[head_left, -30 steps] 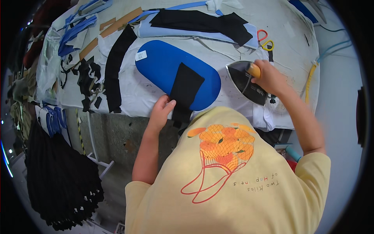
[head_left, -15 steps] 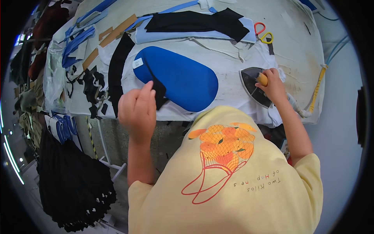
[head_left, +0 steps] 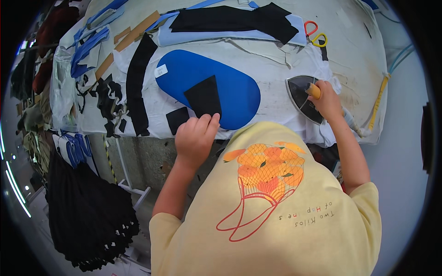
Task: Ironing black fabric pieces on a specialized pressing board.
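— What has changed at the left hand [head_left: 195,138]?
— A black piece [head_left: 204,97], held up half a second ago, is now laid on the blue pad [head_left: 230,87] ahead of the pinching fingertips.
— And the right hand [head_left: 328,99]?
— The iron [head_left: 301,96] is still gripped, parked right of the pad.

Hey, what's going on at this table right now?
A person in a yellow shirt is working at a cloth-covered table. Their left hand holds the near edge of a black fabric piece lying on a blue oval pressing pad. Their right hand grips the yellow handle of an iron resting on the table beside the pad. A smaller black fabric square, more black and blue fabric strips and scissors lie around.
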The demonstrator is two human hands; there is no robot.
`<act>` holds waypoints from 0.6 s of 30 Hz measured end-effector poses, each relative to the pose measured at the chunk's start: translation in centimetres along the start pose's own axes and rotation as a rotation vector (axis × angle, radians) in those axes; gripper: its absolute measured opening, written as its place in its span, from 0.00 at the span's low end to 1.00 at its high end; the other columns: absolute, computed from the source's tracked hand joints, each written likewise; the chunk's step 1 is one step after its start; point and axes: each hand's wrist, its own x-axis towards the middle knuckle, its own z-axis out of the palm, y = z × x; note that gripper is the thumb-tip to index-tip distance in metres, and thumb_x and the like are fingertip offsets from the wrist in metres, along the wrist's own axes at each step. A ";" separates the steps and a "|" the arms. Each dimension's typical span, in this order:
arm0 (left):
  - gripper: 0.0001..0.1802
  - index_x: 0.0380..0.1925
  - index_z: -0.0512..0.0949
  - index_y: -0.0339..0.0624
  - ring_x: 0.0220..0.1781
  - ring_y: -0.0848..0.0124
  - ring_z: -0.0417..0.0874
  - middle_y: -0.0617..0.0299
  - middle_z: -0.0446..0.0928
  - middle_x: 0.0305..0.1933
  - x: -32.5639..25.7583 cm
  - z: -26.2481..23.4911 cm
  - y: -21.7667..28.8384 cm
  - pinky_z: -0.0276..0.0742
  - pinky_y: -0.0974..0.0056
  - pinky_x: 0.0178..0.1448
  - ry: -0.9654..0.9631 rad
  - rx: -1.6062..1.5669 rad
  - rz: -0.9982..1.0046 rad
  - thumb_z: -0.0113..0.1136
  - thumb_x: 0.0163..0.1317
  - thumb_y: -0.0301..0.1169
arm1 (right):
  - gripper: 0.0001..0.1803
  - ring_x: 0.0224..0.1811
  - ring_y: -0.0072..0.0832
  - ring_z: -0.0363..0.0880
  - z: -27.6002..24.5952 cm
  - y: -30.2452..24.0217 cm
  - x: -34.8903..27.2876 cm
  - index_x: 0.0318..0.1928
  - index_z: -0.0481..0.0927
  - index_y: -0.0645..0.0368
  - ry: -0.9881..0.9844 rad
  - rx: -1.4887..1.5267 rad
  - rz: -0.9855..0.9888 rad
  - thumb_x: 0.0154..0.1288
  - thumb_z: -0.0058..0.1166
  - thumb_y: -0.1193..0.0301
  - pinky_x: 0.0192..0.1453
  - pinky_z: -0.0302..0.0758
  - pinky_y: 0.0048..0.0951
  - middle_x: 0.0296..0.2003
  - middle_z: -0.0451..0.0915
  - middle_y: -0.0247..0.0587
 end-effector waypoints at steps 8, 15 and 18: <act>0.13 0.42 0.86 0.48 0.29 0.68 0.75 0.68 0.79 0.36 3.6 -3.9 -2.7 0.69 0.62 0.31 0.236 0.213 -0.162 0.64 0.54 0.30 | 0.20 0.48 0.49 0.77 -0.3 0.0 0.0 0.44 0.75 0.56 -0.069 0.033 0.027 0.52 0.69 0.69 0.49 0.75 0.43 0.43 0.78 0.45; 0.19 0.46 0.83 0.42 0.34 0.70 0.76 0.65 0.80 0.42 3.4 -3.1 -1.9 0.66 0.64 0.32 0.079 0.097 0.239 0.58 0.52 0.29 | 0.20 0.46 0.49 0.79 -0.1 0.3 -0.1 0.43 0.75 0.55 -0.038 0.014 -0.006 0.52 0.70 0.67 0.46 0.76 0.44 0.42 0.78 0.44; 0.19 0.47 0.82 0.42 0.36 0.69 0.77 0.64 0.79 0.43 0.2 0.1 -2.2 0.66 0.64 0.33 -0.020 0.091 0.209 0.58 0.52 0.29 | 0.23 0.49 0.49 0.78 -1.3 -1.0 0.0 0.46 0.75 0.55 -0.111 0.028 0.044 0.52 0.71 0.65 0.50 0.76 0.43 0.46 0.78 0.45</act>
